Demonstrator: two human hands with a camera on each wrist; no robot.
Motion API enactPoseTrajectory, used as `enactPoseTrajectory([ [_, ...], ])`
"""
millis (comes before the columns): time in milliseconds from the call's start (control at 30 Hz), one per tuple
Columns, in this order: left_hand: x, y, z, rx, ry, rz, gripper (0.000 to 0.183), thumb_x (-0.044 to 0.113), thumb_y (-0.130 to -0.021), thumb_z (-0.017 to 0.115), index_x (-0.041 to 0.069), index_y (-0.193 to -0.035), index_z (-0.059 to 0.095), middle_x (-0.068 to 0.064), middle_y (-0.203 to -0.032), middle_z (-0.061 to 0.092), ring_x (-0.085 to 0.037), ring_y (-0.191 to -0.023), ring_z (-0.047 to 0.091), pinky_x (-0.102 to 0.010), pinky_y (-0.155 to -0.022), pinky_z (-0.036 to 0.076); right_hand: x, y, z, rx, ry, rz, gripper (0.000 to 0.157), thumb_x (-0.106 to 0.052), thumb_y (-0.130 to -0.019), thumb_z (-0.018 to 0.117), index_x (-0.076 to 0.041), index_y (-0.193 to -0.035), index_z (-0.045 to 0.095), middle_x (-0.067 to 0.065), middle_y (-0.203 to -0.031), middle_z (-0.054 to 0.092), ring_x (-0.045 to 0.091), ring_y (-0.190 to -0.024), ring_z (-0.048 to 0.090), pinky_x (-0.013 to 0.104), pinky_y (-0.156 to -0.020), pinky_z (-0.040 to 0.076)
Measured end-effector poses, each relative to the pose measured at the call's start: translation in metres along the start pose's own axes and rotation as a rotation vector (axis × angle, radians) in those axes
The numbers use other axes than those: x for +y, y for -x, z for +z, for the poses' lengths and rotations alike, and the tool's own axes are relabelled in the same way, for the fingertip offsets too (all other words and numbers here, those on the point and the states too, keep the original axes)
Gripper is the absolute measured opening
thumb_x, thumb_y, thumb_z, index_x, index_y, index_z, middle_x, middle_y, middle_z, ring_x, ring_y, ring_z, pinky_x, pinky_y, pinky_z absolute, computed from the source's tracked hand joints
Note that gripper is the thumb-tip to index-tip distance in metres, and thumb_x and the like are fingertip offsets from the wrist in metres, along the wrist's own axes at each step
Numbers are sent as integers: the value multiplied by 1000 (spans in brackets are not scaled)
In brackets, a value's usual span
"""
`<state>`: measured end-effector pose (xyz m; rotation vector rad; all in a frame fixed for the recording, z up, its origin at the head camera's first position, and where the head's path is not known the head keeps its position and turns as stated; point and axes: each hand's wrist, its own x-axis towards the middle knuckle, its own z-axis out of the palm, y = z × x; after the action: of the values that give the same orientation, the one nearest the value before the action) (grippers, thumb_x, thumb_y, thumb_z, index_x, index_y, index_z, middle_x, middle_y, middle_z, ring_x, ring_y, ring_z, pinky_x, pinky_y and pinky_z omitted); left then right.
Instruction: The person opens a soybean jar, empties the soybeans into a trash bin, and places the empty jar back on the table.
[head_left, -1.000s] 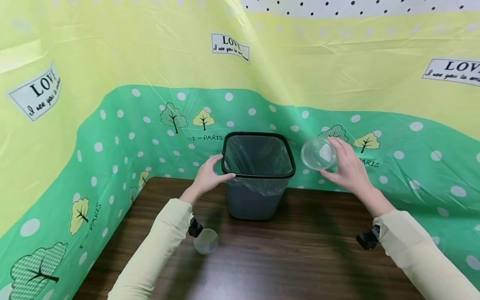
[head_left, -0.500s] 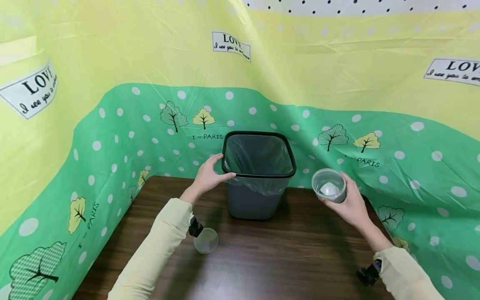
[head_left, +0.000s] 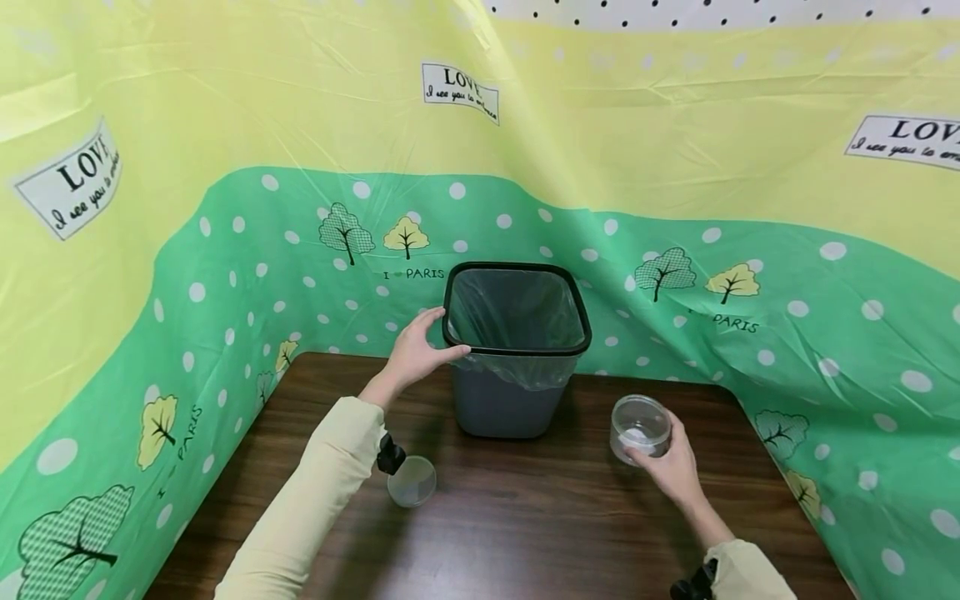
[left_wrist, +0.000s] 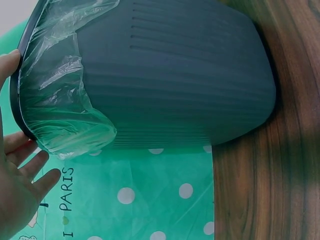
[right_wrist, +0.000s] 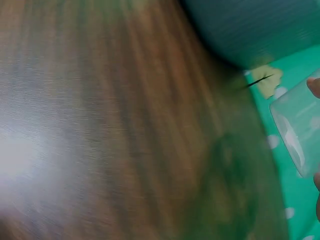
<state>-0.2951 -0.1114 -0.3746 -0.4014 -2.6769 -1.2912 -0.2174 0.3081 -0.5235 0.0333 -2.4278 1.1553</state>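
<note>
A grey trash bin [head_left: 502,408] with a black rim and a clear plastic liner [head_left: 517,371] stands upright on the table. My left hand [head_left: 412,350] touches the rim at its near left corner, thumb in front and fingers on the left side. In the left wrist view its fingers are spread and fairly straight. To the right of the bin, my right hand [head_left: 675,462] grips a clear round plastic container [head_left: 637,410] by its side, mouth up. Something white lies at the container's bottom. A round clear lid [head_left: 412,482] rests on the table near my left wrist.
The dark wood table [head_left: 517,525] ends at the back and both sides against a yellow and green printed curtain [head_left: 360,292]. The bin stands close to the back curtain.
My right hand has lowered the container from beside the bin's rim to close over the table, turning it from tilted to mouth up. The left hand, bin and lid stay put.
</note>
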Motion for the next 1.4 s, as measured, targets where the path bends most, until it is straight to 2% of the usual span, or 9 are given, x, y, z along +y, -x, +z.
enactPoseTrajectory([
  [200,0,1,-1,1,4,-1,81,49,-74,69,15,-139,37,-2,-144,33,-22,-136,21,-48,-105,26,14,19,23,-3,-17,75,87,-11,-63,82,3,-134,32,25,-123,44,37,-111,43,41,-84,33],
  [333,1,2,-2,2,11,-2,81,49,-73,69,14,-139,37,-2,-144,33,-22,-136,20,-48,-105,26,20,28,34,-12,-31,111,87,-12,-63,82,2,-133,33,26,-124,44,37,-112,43,44,-86,33],
  [433,1,2,-2,3,13,5,81,49,-74,69,14,-139,37,-2,-144,33,-22,-136,19,-49,-105,25,23,34,40,-18,-29,137,87,-13,-62,82,1,-133,33,25,-123,46,35,-112,43,38,-86,32],
  [633,0,2,-2,4,11,7,82,50,-73,69,14,-139,37,-3,-144,33,-23,-136,19,-49,-105,25,27,41,43,-31,-68,150,87,-13,-63,82,1,-133,33,23,-122,47,33,-110,46,10,-78,32],
  [733,0,2,-2,4,13,8,82,50,-73,69,14,-139,37,-3,-144,33,-23,-136,20,-49,-105,25,29,44,44,-34,-101,146,87,-11,-63,82,1,-133,33,24,-122,47,33,-109,47,2,-76,31],
  [1067,1,1,1,14,14,11,81,49,-74,69,14,-139,37,-2,-144,33,-22,-135,22,-49,-104,27,30,47,43,-48,-121,149,89,-11,-64,82,0,-136,30,24,-124,45,35,-109,47,1,-75,32],
  [1267,0,3,0,1,4,17,81,49,-75,68,12,-140,35,-3,-144,33,-23,-135,22,-48,-103,28,23,47,37,-96,-123,143,98,-13,-66,81,1,-141,19,28,-131,37,40,-116,42,-2,-78,28],
  [1300,0,4,-1,-3,-4,15,82,49,-76,67,12,-141,35,-3,-144,32,-24,-134,24,-48,-103,30,22,47,35,-107,-121,139,99,-14,-67,81,1,-142,18,28,-131,36,40,-117,40,-3,-79,27],
  [1400,0,5,-3,-20,-41,21,82,50,-77,65,11,-142,32,-4,-146,30,-26,-124,41,-45,-97,37,19,42,27,-125,-100,110,102,-16,-66,81,0,-143,17,27,-130,37,38,-118,38,-4,-83,24],
])
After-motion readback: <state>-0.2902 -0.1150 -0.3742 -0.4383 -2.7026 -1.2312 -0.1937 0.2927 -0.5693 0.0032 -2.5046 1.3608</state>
